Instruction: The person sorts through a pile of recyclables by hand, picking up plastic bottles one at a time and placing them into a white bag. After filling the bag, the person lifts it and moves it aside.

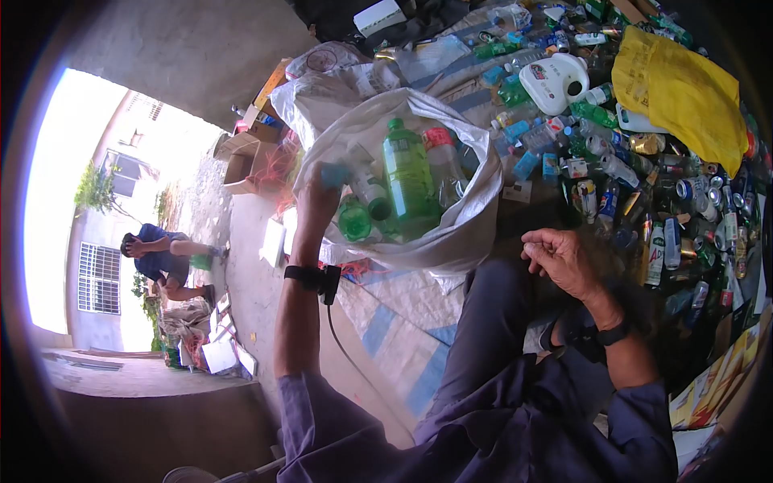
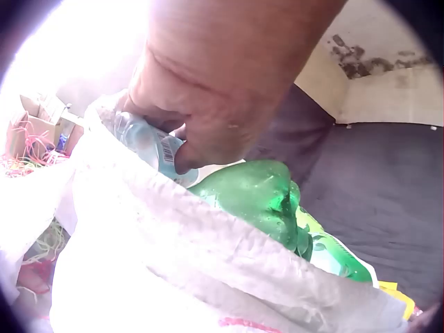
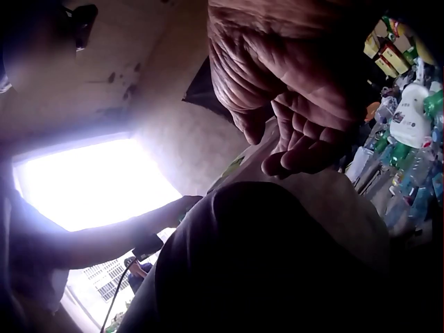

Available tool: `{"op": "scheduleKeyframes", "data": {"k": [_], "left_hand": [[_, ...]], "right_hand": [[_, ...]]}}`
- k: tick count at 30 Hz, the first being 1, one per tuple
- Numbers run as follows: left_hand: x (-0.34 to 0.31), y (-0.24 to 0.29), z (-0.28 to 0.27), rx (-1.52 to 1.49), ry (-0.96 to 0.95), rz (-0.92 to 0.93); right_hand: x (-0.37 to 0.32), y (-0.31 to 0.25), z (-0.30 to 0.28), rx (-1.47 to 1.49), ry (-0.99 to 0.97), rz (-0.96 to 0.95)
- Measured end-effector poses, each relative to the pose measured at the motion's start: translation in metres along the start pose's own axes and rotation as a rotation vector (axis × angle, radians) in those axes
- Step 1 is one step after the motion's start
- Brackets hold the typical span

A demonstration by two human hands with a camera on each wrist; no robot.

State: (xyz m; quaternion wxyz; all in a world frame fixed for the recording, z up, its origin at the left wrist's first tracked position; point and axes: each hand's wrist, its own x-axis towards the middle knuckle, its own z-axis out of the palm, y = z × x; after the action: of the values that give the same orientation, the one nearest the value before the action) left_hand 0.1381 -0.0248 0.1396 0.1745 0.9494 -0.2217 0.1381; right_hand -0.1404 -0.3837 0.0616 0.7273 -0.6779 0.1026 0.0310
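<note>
In the head view my left hand is at the left rim of a white woven sack. It grips a clear plastic bottle with a light blue label, thumb and fingers round it, just inside the sack's mouth in the left wrist view. Beside it in the sack stand a large green bottle, a smaller green bottle and a clear bottle with a red label. My right hand hovers near my knee, holding nothing, its fingers loosely curled.
To the right spreads a heap of bottles and cans, with a white jug and a yellow sack on it. Cardboard boxes stand left of the sack. Another person sits farther off at the left.
</note>
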Motion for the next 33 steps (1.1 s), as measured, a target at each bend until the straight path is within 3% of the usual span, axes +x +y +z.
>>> {"op": "scheduleKeyframes", "data": {"k": [6,12,14,18,20,23,29,31,33], "left_hand": [[0.01,-0.009,0.016,-0.064,0.036,-0.075],[0.007,-0.004,0.004,0.006,-0.086,-0.065],[0.002,-0.003,0.006,0.055,0.068,0.113],[-0.001,-0.003,0.008,0.155,0.148,0.22],[-0.007,0.002,0.007,0.031,-0.023,-0.03],[-0.001,-0.005,-0.002,-0.004,-0.106,-0.063],[0.003,-0.028,-0.003,-0.034,0.015,-0.064],[0.002,-0.009,-0.01,-0.068,0.022,-0.109],[-0.009,0.016,-0.018,-0.172,0.094,-0.021]], "right_hand": [[0.0,0.005,0.002,-0.069,-0.033,-0.029],[-0.002,0.006,0.001,-0.069,-0.028,-0.009],[-0.004,0.005,-0.001,-0.053,-0.023,-0.008],[-0.005,0.002,-0.004,-0.006,0.0,-0.01],[-0.005,0.004,-0.007,-0.01,0.003,-0.005],[-0.006,0.002,-0.009,-0.015,0.009,-0.001],[-0.008,-0.003,-0.008,-0.04,0.012,-0.002],[-0.01,-0.006,-0.009,-0.05,0.04,0.02],[-0.013,-0.006,-0.013,-0.026,0.017,-0.034]]}}
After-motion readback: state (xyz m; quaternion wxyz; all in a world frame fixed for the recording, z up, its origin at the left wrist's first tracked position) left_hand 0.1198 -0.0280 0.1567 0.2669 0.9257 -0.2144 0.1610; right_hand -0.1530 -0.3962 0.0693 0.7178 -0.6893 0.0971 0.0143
